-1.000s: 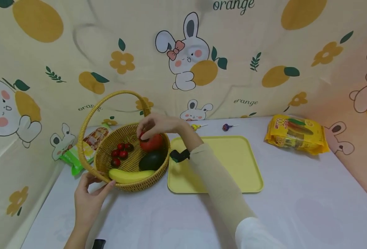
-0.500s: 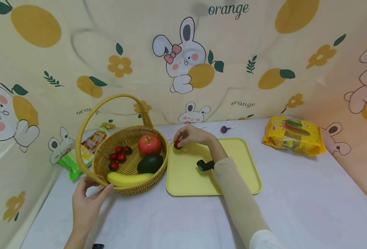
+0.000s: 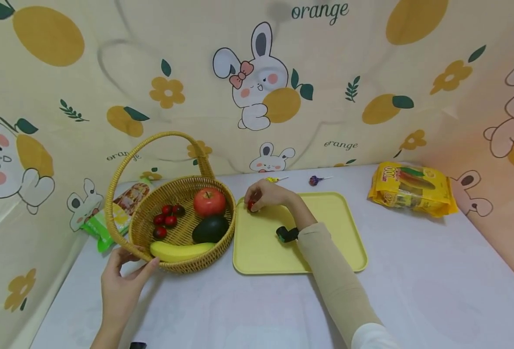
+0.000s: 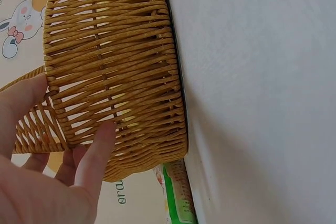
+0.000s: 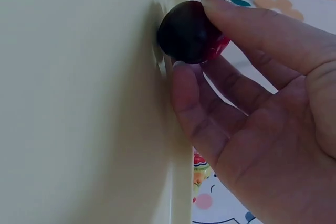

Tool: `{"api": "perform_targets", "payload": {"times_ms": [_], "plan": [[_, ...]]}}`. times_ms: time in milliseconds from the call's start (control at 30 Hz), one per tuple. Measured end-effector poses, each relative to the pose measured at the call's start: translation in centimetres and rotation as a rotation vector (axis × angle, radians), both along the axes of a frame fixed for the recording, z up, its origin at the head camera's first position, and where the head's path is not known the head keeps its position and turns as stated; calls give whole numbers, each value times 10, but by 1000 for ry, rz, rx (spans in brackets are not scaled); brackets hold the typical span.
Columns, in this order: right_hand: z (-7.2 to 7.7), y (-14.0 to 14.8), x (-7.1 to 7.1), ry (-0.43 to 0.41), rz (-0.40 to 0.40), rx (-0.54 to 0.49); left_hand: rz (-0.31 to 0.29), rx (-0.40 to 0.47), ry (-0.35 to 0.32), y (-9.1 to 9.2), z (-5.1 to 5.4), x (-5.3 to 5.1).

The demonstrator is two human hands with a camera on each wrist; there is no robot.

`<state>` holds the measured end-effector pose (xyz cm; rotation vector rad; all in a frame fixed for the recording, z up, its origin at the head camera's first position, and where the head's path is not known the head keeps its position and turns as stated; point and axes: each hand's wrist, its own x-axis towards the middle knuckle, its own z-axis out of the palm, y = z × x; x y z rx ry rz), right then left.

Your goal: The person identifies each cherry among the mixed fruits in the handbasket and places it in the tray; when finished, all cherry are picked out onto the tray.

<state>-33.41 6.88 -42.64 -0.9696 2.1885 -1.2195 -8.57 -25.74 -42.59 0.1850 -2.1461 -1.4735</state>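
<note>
In the head view, my right hand (image 3: 269,195) pinches a dark red cherry (image 5: 186,34) between thumb and fingertips at the far left corner of the yellow tray (image 3: 274,257). Seen from the right wrist, the cherry is very close to the tray surface; whether it touches is hard to tell. My left hand (image 3: 120,286) grips the wicker basket (image 3: 198,261) at its near left rim, by the handle's foot. Inside the basket lie several cherries (image 3: 169,220), a red apple (image 3: 209,202), a dark green avocado (image 3: 210,229) and a banana (image 3: 180,251).
Behind the tray lie a yellow lollipop (image 3: 273,179) and a dark purple lollipop (image 3: 313,181). A yellow snack package (image 3: 413,189) sits at the back right. A green snack bag (image 3: 102,232) is partly hidden behind the basket, and a printed cloth hangs at the back.
My right hand has carried the cherry out of the basket, rightward to the tray, and lowered it slightly. My left hand keeps its grip on the basket.
</note>
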Motion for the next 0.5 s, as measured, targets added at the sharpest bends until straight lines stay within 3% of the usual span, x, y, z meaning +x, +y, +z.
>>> {"api": "perform_targets", "payload": {"times_ms": [500], "plan": [[-1, 0, 1, 13, -30, -33, -2, 10, 5, 0, 0, -1]]}}
